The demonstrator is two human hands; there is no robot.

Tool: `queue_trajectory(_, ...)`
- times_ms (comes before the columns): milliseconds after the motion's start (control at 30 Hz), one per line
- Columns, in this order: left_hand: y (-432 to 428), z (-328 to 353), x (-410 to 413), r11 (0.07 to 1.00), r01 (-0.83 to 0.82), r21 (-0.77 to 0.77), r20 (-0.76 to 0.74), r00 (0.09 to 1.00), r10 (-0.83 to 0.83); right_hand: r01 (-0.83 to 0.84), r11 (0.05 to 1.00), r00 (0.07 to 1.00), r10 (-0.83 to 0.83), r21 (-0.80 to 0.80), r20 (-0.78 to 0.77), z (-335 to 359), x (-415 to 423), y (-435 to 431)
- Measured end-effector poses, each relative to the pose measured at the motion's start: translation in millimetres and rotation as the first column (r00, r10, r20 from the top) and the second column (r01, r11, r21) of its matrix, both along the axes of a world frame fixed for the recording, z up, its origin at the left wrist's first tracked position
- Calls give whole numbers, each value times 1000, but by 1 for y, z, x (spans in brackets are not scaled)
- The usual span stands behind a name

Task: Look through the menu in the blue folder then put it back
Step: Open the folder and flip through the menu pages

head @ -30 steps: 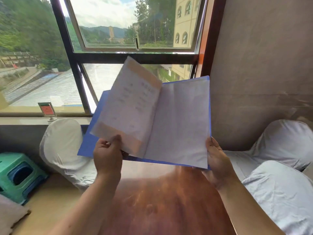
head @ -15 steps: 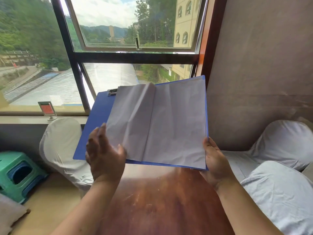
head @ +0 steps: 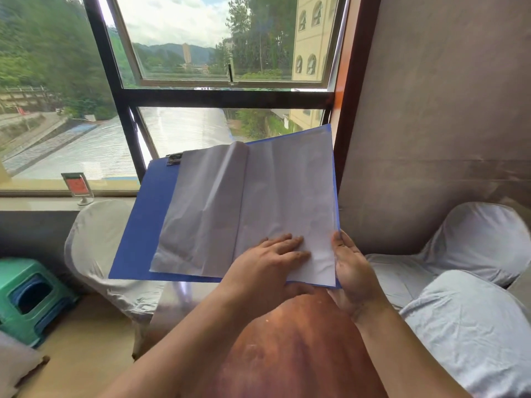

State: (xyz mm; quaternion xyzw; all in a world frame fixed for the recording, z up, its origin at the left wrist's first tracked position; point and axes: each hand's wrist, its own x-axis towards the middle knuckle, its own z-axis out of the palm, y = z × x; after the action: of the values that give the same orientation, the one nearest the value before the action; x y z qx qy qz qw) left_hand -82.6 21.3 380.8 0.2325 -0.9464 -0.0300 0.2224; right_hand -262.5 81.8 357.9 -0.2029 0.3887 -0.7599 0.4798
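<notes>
Above the reddish-brown surface [head: 287,354] by the window, I hold the blue folder [head: 143,225] open in the air, tilted toward me. My right hand [head: 355,271] grips its lower right corner, thumb over the edge of the pages. A second ago my left hand [head: 273,258] was lifting a menu page [head: 201,208] across; now that page lies turned on the left side, and my left hand has crossed over to rest flat, fingers spread, on the right-hand page [head: 287,191]. I judge I'm partway through browsing, about to turn another leaf; closing and returning the folder remains.
</notes>
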Motion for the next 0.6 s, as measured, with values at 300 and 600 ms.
queue_trajectory(300, 1, -10, 4, 991, -8, -130, -128, 992, -9, -35, 999, 999, 34, -37, -29, -7, -5, 3)
queue_trajectory(600, -2, -7, 9, 988, -48, -147, -296, 955, 3, 2, 1000, 985, -2, -6, -173, -6, -12, 1)
